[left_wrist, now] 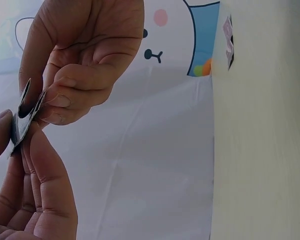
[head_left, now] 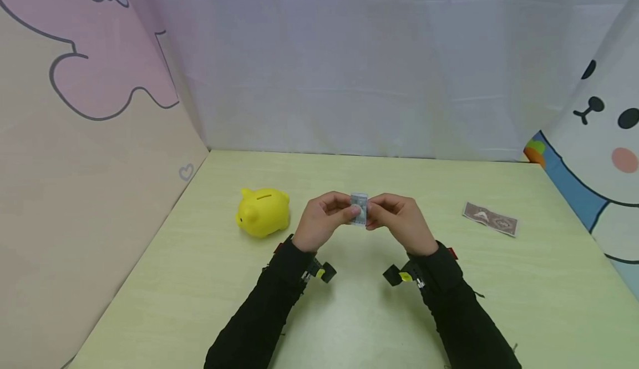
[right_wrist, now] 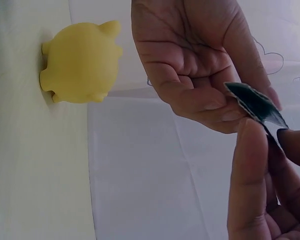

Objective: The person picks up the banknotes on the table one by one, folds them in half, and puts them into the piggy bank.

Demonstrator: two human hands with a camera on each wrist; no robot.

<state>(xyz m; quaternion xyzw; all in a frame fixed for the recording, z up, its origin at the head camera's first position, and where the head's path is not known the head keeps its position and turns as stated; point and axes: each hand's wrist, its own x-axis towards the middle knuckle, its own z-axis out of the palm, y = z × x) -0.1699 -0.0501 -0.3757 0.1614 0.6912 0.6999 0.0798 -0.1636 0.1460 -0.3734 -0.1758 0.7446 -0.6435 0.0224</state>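
Note:
A small folded banknote (head_left: 359,201), greenish-grey, is held up over the middle of the table between both hands. My left hand (head_left: 321,219) pinches its left side, thumb laid across the face. At the opposite edge my right hand (head_left: 399,218) pinches it between thumb and fingers. In the left wrist view the folded note (left_wrist: 23,125) appears edge-on, its layers parted around a right-hand digit. The right wrist view shows the dark green inner side of the note (right_wrist: 257,104) where the fold gapes. To the left of the left hand stands a yellow piggy bank (head_left: 263,212) with a slot on top.
A brownish banknote (head_left: 491,219) with crease lines lies on the table at the right. The pale wooden table (head_left: 349,313) meets a white curtain (head_left: 349,69) at the back. Printed cartoon panels flank both sides. Each dark sleeve carries a small wrist camera.

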